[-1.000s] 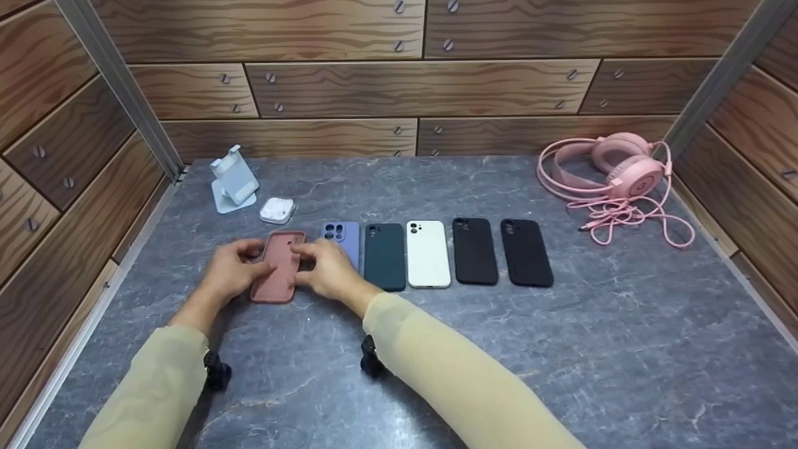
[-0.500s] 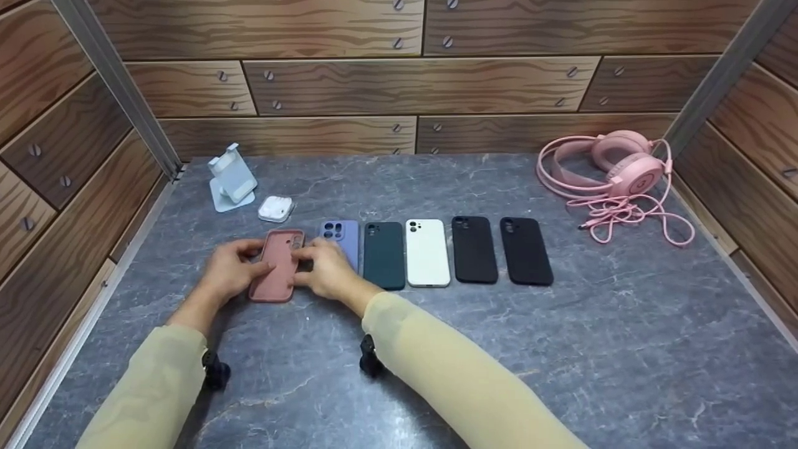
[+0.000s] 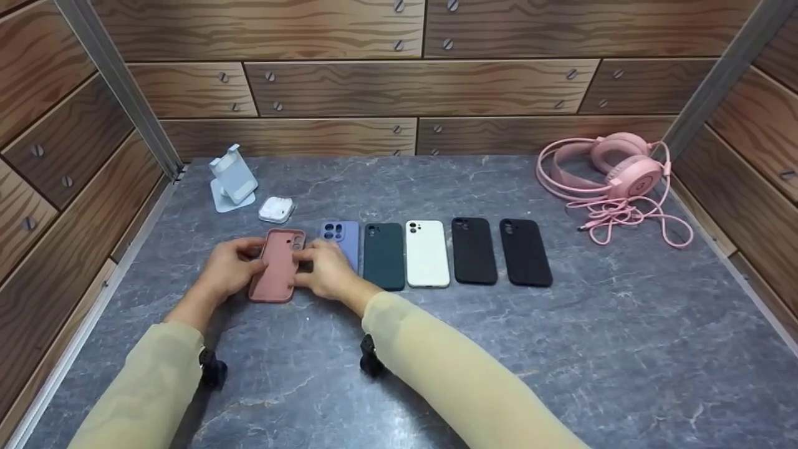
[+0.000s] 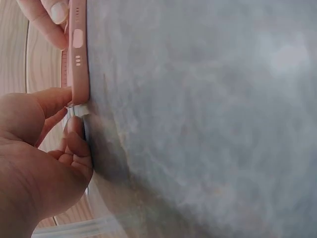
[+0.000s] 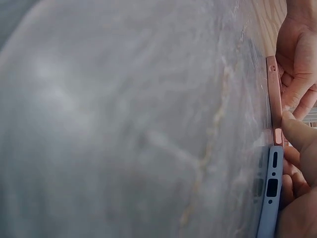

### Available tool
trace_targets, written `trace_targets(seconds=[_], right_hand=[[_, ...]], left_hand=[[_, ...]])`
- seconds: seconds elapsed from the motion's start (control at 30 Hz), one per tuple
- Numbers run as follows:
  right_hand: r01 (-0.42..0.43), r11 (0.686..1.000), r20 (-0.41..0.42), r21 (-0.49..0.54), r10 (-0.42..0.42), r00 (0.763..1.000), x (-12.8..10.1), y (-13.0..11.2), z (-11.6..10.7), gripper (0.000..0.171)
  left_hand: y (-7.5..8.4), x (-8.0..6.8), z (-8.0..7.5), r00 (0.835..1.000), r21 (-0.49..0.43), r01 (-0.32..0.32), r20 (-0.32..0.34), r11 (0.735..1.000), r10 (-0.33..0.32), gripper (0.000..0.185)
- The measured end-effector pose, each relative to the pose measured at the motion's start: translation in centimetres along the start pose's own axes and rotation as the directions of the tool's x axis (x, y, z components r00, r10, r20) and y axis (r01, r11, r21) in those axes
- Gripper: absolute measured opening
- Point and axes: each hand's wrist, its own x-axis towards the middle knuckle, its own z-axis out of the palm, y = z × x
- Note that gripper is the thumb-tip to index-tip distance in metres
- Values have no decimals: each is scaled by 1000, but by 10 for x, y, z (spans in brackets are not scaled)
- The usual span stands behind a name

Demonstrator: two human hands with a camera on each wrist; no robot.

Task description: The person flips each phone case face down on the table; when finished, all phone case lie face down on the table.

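Note:
A pink phone case (image 3: 278, 265) lies on the grey marbled table, its hollow inside facing up, at the left end of a row of cases. My left hand (image 3: 230, 268) pinches its left edge between thumb and fingers. On the opposite edge, my right hand (image 3: 328, 269) pinches with thumb and forefinger, partly covering a purple phone case (image 3: 351, 240) beside it. The left wrist view shows the pink case's end wall (image 4: 79, 54) with its port cutout, the left thumb at its corner. In the right wrist view the blue-purple case (image 5: 270, 193) adjoins the pink one.
Rightward in the row lie a dark green case (image 3: 384, 259), a white case (image 3: 428, 255) and two black cases (image 3: 475, 252). Behind the pink case are boxed white earphones (image 3: 276, 209) and a pale blue phone stand (image 3: 234, 181). Pink headphones (image 3: 633, 174) with a coiled cable sit back right.
The left thumb has drawn slightly left, from over the pink phone case's inside to its edge. The right hand and the other things stay in place.

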Motion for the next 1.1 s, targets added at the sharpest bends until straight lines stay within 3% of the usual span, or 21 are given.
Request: trace_targets(seconds=[0.27, 0.47, 0.57, 0.67, 0.73, 0.77, 0.83, 0.97, 1.1], right_hand=[[-3, 1000, 21, 0, 3, 1000, 0, -1, 0, 43], [-37, 999, 43, 36, 35, 998, 0, -1, -3, 49], [-54, 992, 45, 111, 49, 998, 3, 0, -6, 54], [-99, 959, 58, 264, 86, 995, 4, 0, -11, 56], [-141, 903, 73, 405, 121, 990, 5, 1, -15, 57], [-165, 858, 90, 487, 139, 986, 6, 1, -17, 58], [-211, 742, 137, 636, 161, 977, 7, 2, -20, 59], [-310, 470, 248, 826, 190, 950, 8, 6, -23, 65], [-370, 276, 324, 887, 198, 925, 9, 10, -24, 69]], left_hand=[[12, -6, -5, 999, -160, 39, -17, 986, -42, 49], [28, -6, 0, 998, -228, 19, -50, 974, -31, 48], [33, -5, 3, 997, -232, 8, -74, 973, -26, 47], [35, -5, 3, 995, -213, 10, -92, 977, -30, 46], [34, -6, 3, 995, -195, 16, -93, 981, -35, 46], [33, -6, 3, 995, -188, 20, -92, 982, -38, 46], [32, -6, 3, 995, -180, 28, -90, 983, -44, 46], [32, -7, 3, 994, -200, 27, -97, 980, -47, 46], [36, -8, 3, 995, -225, 33, -82, 974, -53, 46]])
